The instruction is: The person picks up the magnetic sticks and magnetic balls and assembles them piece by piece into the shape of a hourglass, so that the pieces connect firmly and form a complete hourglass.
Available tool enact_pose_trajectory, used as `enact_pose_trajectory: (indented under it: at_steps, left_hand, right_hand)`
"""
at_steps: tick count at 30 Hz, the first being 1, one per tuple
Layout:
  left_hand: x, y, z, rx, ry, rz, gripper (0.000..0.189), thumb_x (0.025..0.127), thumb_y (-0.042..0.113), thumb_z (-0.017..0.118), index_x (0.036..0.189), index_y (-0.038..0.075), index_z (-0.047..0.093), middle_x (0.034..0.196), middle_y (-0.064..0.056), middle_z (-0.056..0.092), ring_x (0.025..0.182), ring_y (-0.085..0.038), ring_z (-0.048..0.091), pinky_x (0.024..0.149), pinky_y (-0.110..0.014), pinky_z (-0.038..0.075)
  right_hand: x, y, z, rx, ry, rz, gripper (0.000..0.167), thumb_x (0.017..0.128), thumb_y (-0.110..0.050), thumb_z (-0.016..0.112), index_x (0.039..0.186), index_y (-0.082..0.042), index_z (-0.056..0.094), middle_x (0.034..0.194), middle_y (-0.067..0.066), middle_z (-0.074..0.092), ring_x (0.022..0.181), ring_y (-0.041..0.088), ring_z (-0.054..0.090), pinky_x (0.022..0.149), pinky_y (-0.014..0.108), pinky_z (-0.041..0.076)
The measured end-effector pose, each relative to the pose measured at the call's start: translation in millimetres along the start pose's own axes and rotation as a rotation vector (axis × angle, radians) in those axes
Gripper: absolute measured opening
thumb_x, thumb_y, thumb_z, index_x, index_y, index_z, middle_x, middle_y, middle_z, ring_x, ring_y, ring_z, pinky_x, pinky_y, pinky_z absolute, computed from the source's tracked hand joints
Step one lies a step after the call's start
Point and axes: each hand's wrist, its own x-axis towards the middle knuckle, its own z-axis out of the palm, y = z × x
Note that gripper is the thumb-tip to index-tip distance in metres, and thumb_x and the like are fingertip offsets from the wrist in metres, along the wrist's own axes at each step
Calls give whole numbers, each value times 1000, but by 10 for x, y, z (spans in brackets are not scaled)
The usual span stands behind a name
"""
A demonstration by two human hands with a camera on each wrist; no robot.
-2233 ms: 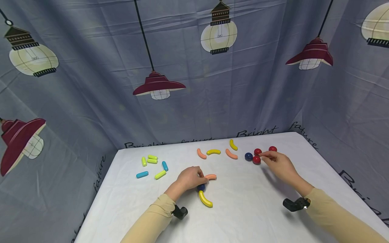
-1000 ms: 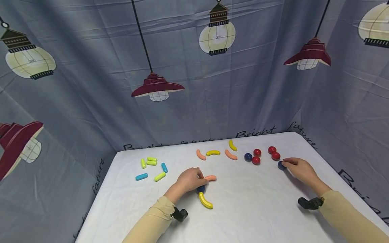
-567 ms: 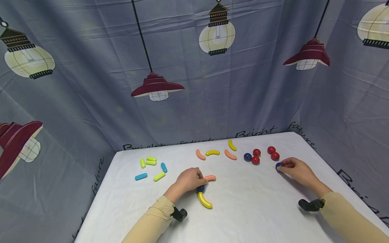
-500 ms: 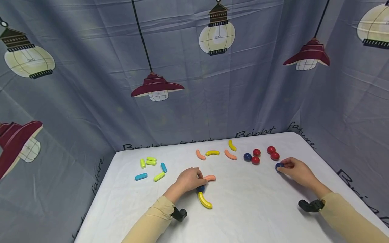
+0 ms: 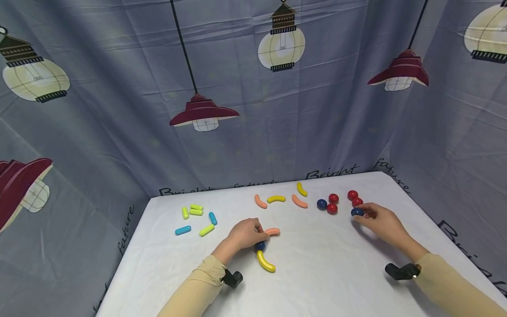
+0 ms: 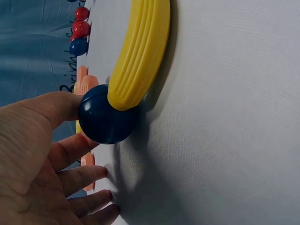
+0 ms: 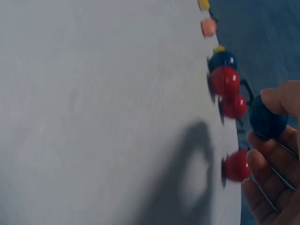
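My left hand (image 5: 244, 232) pinches a dark blue ball (image 6: 101, 119) between thumb and forefinger, low over the white table. One end of a ridged yellow curved stick (image 5: 265, 262) touches that ball. An orange curved stick (image 5: 273, 231) lies by the left fingertips; whether it meets the ball is hidden in the head view. Farther right, my right hand (image 5: 383, 223) pinches another dark blue ball (image 5: 357, 212) between thumb and fingers. In the right wrist view this ball looks raised off the table, near two red balls (image 5: 352, 195).
Left of the hands lie several lime green short sticks (image 5: 207, 230) and two blue ones (image 5: 183, 230). Toward the back are yellow curved sticks (image 5: 276, 199) and orange curved sticks (image 5: 299, 201). A blue ball (image 5: 321, 204) clusters with two red balls (image 5: 332, 208). A printed curtain (image 5: 253, 149) borders the table.
My right hand left the clustered balls, went right, took hold of the separate blue ball and has carried it slightly left. My left hand keeps its place and hold.
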Motion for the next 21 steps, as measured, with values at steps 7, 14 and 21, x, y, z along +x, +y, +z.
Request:
enact_pose_trajectory:
  at_steps: [7, 14, 21]
  left_hand:
    - [6, -13, 20, 5, 11, -2, 22, 89, 34, 75, 87, 15, 65, 77, 3, 60, 69, -14, 54, 58, -29, 43]
    - [-1, -38, 29, -13, 42, 21, 21, 91, 33, 75, 84, 15, 68, 72, 4, 59, 66, -13, 53, 56, -27, 43]
    - [-14, -41, 11, -27, 55, 32, 22, 92, 34, 75, 81, 16, 68, 70, 5, 58, 65, -13, 53, 55, -27, 42]
  right_hand:
    - [2, -435, 171, 105, -37, -68, 49, 94, -34, 76, 128, -3, 62, 112, 12, 69, 102, 30, 65, 85, 44, 55]
    - [38, -837, 547, 199, -170, -104, 42, 91, -33, 79, 124, -11, 65, 111, 2, 70, 103, 22, 64, 91, 43, 53]
    - [59, -1152, 918, 214, -242, -107, 37, 89, -29, 82, 121, -17, 68, 107, -5, 68, 101, 16, 63, 92, 41, 54]
